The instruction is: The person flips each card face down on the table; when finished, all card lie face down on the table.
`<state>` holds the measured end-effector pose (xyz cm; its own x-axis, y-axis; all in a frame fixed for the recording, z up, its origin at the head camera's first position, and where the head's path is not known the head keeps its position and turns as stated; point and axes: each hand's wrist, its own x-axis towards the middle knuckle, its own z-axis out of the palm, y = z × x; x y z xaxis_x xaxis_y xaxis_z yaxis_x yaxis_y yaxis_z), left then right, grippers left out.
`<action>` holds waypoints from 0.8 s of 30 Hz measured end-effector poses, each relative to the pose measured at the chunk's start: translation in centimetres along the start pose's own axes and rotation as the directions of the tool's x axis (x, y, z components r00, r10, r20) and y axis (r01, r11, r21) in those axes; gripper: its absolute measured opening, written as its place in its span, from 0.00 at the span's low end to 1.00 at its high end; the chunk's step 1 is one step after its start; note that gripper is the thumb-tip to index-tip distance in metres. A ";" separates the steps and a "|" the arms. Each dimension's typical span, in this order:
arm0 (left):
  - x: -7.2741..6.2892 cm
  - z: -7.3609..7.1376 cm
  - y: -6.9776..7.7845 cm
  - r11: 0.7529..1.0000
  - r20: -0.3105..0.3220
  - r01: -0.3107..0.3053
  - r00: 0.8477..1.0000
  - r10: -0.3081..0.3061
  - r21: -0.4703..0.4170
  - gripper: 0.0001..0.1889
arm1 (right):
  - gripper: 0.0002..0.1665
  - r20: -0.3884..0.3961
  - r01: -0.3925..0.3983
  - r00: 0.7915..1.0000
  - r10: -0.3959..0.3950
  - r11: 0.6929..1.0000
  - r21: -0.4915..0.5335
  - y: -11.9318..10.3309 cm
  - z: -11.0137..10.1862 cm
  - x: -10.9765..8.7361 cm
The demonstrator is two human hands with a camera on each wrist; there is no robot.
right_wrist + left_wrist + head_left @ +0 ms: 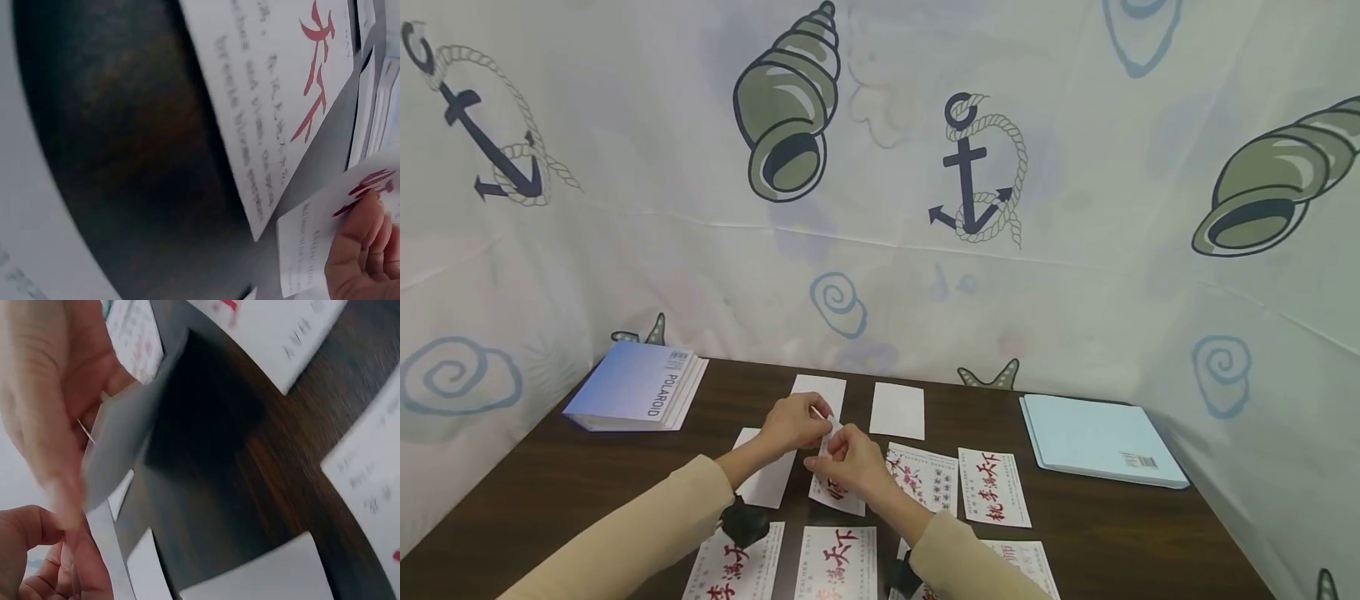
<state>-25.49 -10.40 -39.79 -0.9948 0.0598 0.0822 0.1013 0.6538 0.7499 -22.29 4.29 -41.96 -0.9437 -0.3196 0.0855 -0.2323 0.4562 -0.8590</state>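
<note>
A white card [838, 497] with red brush-style characters is held up at a tilt between both hands, above the table's middle. My left hand [796, 422] pinches it at the far end, thumb and fingertips together. My right hand [853, 461] grips it just nearer, with curled fingers close to the left fingertips. In the right wrist view, fingertips lie over the red lettering of the printed card [300, 256]. Its plain, greyish side [125, 440] appears blurred in the left wrist view. The hands partly hide the card's upper part.
Blank white cards [898, 411] lie at the back, and printed cards [994, 487] lie in front and to the right. A blue POLAROID album [628, 387] stands back left. Pale blue flat booklets [1101, 437] are stacked at right. A patterned curtain [880, 208] surrounds the dark table [497, 492].
</note>
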 end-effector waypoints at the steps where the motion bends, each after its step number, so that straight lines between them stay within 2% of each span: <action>1: -0.1 0.1 0.1 0.999 0.007 0.004 1.000 -0.004 -0.033 0.07 | 0.19 -0.008 0.005 1.000 -0.005 1.000 -0.002 -0.1 0.0 -0.1; 5: -0.5 0.1 0.0 0.981 0.053 0.024 0.998 -0.015 -0.190 0.08 | 0.13 0.012 0.018 1.000 -0.019 0.996 0.088 -0.1 -0.4 -0.5; 7: -0.7 0.1 -0.3 0.962 0.108 0.028 0.994 0.001 -0.271 0.10 | 0.11 0.030 0.000 1.000 -0.005 0.986 0.165 0.0 -0.7 -0.7; 9: -0.9 0.0 -0.6 0.944 0.178 0.042 0.984 0.018 -0.326 0.14 | 0.10 0.020 -0.007 1.000 0.003 0.977 0.212 -0.3 -1.2 -1.1; 12: -1.3 0.1 -1.3 0.928 0.295 0.072 0.954 0.042 -0.366 0.19 | 0.10 -0.039 0.002 0.999 0.008 0.967 0.254 -0.6 -1.7 -1.4; 14: -1.8 0.3 -1.7 0.925 0.335 0.107 0.942 0.023 -0.365 0.22 | 0.11 -0.102 0.029 0.995 -0.002 0.965 0.262 -0.8 -1.9 -1.5; 15: -2.0 0.5 -1.9 0.923 0.336 0.125 0.942 0.004 -0.363 0.23 | 0.11 -0.127 0.038 0.992 -0.004 0.963 0.266 -0.9 -2.0 -1.5; 17: -2.4 0.7 -2.1 0.924 0.300 0.152 0.953 -0.043 -0.351 0.26 | 0.11 -0.166 0.041 0.986 0.008 0.956 0.289 -0.4 -2.0 -1.3; 20: -2.7 0.8 -2.2 0.940 0.168 0.160 0.979 -0.113 -0.302 0.26 | 0.13 -0.208 0.025 0.977 0.038 0.956 0.291 0.1 -2.2 -1.3; 22: -2.8 0.8 -2.3 0.961 0.081 0.139 0.989 -0.123 -0.240 0.26 | 0.13 -0.224 -0.006 0.972 0.069 0.962 0.271 0.5 -2.3 -1.2; 24: -2.9 0.7 -2.4 0.981 0.016 0.107 0.994 -0.105 -0.162 0.24 | 0.14 -0.229 -0.040 0.969 0.095 0.971 0.236 1.0 -2.4 -1.1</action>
<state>-22.87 -11.66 -42.27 -1.0000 0.0025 -0.0078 -0.0053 0.5258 0.8506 -22.04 7.11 -41.75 -0.9903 -0.0763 0.1162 -0.1323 0.2594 -0.9567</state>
